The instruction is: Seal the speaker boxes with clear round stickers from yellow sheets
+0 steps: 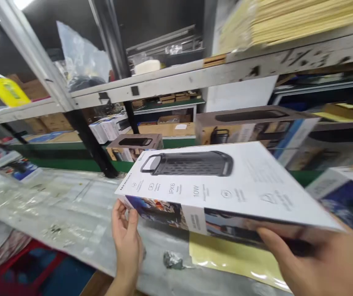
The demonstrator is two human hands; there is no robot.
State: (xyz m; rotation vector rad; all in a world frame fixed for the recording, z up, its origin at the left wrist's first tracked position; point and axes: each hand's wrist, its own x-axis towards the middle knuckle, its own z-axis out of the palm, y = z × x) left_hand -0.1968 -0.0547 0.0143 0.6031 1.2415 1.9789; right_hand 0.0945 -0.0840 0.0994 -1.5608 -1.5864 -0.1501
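Note:
A long white printed box (194, 176) with a picture of a black speaker on its top is held up over the bench, tilted. My left hand (128, 230) grips its near left corner, thumb on the printed side and fingers curled beneath. At the right end my right hand (321, 255) holds the box, thumb against the near side; its other fingers are hidden and the hand is blurred. Below the box a yellow sheet (228, 257) lies on the bench, with a crumpled scrap (173, 260) beside it.
Behind the bench (62, 205), brown speaker boxes (241, 119) stand by a green ledge. A metal shelf (176, 82) crosses above, carrying yellow sheets (312, 20) and a yellow bottle (8, 90). A black post (93, 144) rises at the left. Another box (345, 197) is at the right.

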